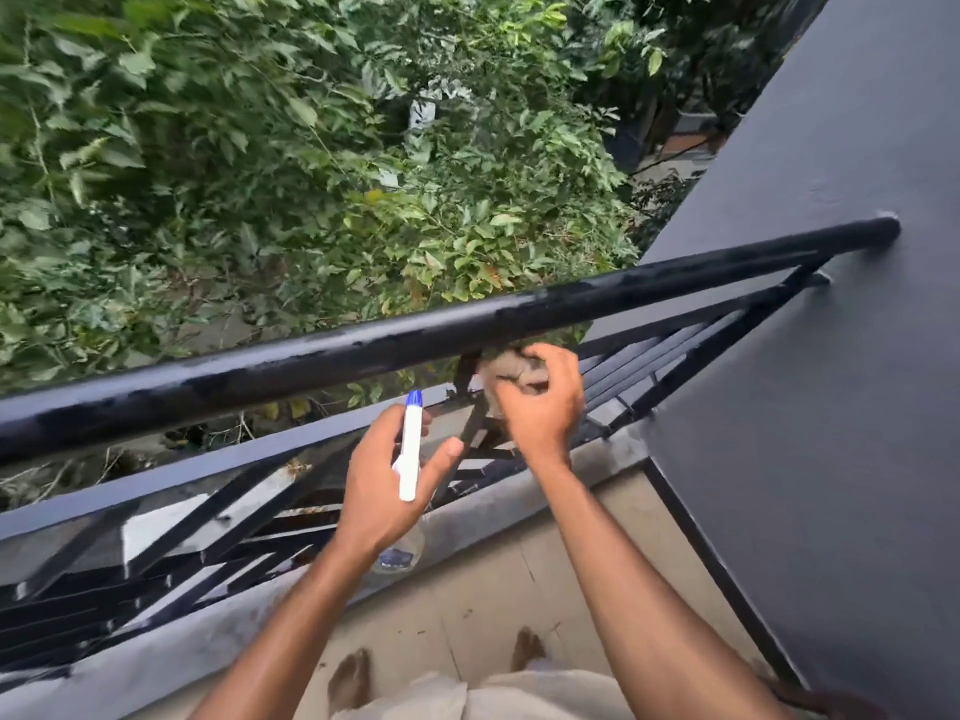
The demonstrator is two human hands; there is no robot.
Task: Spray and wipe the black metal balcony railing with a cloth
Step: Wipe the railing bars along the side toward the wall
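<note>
The black metal railing [363, 350] runs across in front of me from lower left to upper right, where its round top rail meets the dark wall. The paint on that rail is blotchy, with glossy patches among dull grey ones. Beneath it sit a flat bar and slanted black bars. My right grip [540, 407] bunches the brownish-grey cloth [511, 368] just under the top rail, against a short upright. My left grip [384, 485] holds the spray bottle [410, 449] near the cloth: white head, blue nozzle tip aimed at the railing, clear body hanging below my palm.
</note>
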